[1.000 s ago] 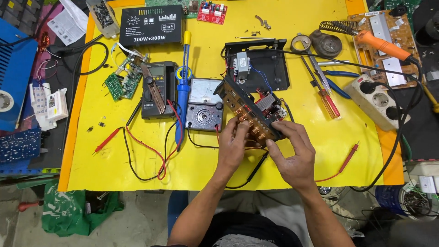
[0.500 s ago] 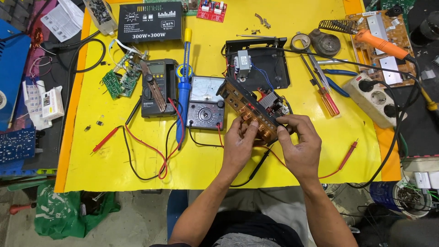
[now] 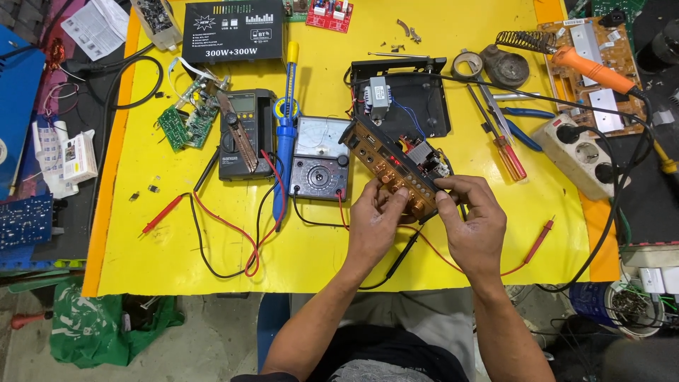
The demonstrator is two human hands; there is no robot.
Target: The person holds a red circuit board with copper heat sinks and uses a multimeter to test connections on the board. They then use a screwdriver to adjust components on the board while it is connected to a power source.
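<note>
Held thing: a copper-coloured amplifier front panel with a row of knobs and a circuit board behind it (image 3: 396, 175), tilted, lifted just above the yellow worktop (image 3: 453, 35) near its front middle.
Left hand (image 3: 375, 223): fingers closed on the panel's lower edge from below.
Right hand (image 3: 472, 221): pinches the panel's right end between thumb and fingers.
Containers: an open black metal chassis tray (image 3: 417, 99) behind the panel holds one small transformer with wires; a round tub at the lower right (image 3: 633, 304) holds small metal parts, too small to tell apart.
Meters: two, a black digital multimeter (image 3: 244, 134) and a grey analogue multimeter (image 3: 322, 157), side by side.
Probes: two red ones, one at the left (image 3: 163, 214), one at the right (image 3: 539, 240).
Other tools: one blue desoldering pump (image 3: 285, 141); one orange soldering iron (image 3: 593, 69).
Hidden: the panel's underside is covered by the hands; the white power strip (image 3: 580, 152) is partly crossed by a cable.
</note>
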